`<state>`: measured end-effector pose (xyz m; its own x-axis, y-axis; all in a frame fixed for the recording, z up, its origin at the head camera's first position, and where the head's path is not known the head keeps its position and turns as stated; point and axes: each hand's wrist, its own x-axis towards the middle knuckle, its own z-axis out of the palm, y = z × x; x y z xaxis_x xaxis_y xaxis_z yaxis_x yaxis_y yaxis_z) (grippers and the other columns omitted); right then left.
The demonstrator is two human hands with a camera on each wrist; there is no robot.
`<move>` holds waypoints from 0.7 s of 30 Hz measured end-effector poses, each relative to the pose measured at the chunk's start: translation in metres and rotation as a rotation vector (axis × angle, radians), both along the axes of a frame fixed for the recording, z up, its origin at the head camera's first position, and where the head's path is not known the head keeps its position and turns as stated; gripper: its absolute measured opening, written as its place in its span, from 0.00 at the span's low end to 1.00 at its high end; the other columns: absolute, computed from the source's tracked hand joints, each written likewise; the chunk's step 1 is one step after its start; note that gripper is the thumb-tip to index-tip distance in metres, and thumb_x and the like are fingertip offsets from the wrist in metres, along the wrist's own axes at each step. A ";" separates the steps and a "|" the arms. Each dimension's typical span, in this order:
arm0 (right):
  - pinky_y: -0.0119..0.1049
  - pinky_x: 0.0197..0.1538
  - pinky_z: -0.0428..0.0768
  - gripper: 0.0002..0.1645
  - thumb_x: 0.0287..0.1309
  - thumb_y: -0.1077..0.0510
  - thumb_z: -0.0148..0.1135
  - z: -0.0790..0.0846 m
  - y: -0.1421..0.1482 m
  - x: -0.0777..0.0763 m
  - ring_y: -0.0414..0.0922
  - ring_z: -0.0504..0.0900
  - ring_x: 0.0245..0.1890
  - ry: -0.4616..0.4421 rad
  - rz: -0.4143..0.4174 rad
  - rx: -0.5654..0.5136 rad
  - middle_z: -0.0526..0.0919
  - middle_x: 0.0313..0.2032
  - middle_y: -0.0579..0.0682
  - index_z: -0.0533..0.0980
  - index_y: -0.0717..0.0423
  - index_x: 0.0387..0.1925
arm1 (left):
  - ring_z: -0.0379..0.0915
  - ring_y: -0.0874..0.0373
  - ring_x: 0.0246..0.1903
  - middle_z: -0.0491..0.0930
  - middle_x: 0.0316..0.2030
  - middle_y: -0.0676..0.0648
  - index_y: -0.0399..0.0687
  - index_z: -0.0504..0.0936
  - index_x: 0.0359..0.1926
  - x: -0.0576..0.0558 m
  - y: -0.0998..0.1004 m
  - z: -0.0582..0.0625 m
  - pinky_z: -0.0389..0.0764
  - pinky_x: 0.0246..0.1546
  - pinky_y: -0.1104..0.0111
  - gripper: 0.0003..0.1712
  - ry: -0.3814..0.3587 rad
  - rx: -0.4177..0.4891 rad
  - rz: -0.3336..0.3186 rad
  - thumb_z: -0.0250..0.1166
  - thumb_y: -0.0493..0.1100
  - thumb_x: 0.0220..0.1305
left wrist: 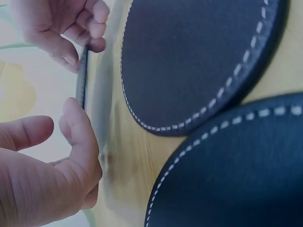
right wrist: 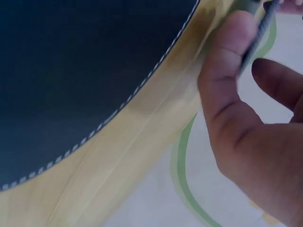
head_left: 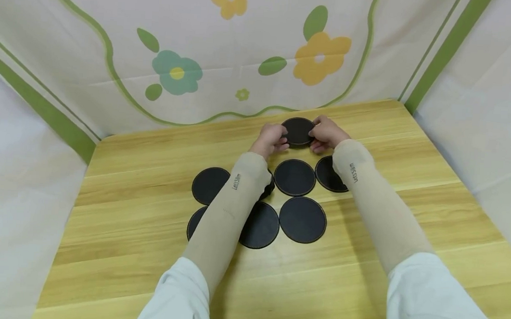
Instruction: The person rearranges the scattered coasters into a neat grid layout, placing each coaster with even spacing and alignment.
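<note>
A round black coaster [head_left: 297,131] with a stitched rim is held by its two sides near the back of the table. My left hand [head_left: 270,138] has its fingers at the left edge, while my right hand [head_left: 327,133] grips the right edge. The left wrist view shows this coaster [left wrist: 82,80] edge-on, raised off the wood between both hands. Closer to me lie several matching coasters, among them a middle one [head_left: 294,177], a right one [head_left: 330,174] partly under my right sleeve, and a front one [head_left: 303,220]. My left forearm hides parts of others.
The wooden table [head_left: 128,263] ends at a fabric backdrop [head_left: 244,48] printed with flowers, just behind the held coaster. On the left lies another coaster [head_left: 210,185]. White fabric walls stand at both sides.
</note>
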<state>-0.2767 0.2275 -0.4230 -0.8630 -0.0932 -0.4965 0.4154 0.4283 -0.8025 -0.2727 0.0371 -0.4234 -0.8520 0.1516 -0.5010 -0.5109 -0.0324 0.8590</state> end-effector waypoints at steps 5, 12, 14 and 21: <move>0.38 0.25 0.83 0.31 0.76 0.64 0.50 0.001 0.001 -0.002 0.45 0.81 0.17 0.021 -0.088 -0.144 0.80 0.26 0.57 0.52 0.57 0.73 | 0.65 0.59 0.19 0.69 0.23 0.48 0.44 0.65 0.74 -0.002 0.001 -0.001 0.79 0.31 0.67 0.32 0.058 0.022 0.015 0.56 0.31 0.71; 0.37 0.30 0.84 0.44 0.76 0.62 0.51 0.010 0.003 -0.004 0.44 0.81 0.20 0.012 -0.080 -0.310 0.83 0.29 0.56 0.42 0.39 0.82 | 0.74 0.56 0.20 0.79 0.46 0.32 0.66 0.63 0.76 -0.007 -0.002 -0.001 0.82 0.30 0.64 0.34 0.114 0.051 -0.025 0.57 0.36 0.75; 0.37 0.32 0.84 0.46 0.77 0.61 0.50 0.013 0.004 -0.004 0.45 0.81 0.22 0.000 -0.056 -0.354 0.83 0.30 0.56 0.38 0.35 0.82 | 0.75 0.55 0.20 0.78 0.51 0.27 0.68 0.58 0.79 -0.007 -0.004 -0.001 0.84 0.32 0.62 0.37 0.112 0.066 -0.042 0.56 0.37 0.76; 0.38 0.31 0.83 0.47 0.77 0.62 0.49 0.019 0.009 -0.003 0.46 0.80 0.23 -0.010 0.002 -0.502 0.81 0.30 0.58 0.35 0.33 0.81 | 0.76 0.56 0.19 0.77 0.55 0.26 0.66 0.45 0.82 -0.004 -0.010 0.005 0.83 0.30 0.64 0.42 0.137 0.120 -0.076 0.55 0.40 0.78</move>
<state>-0.2794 0.2366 -0.4044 -0.8579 -0.3244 -0.3985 0.4241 -0.0093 -0.9055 -0.2770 0.0269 -0.4186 -0.8948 0.2700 -0.3554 -0.3941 -0.1042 0.9131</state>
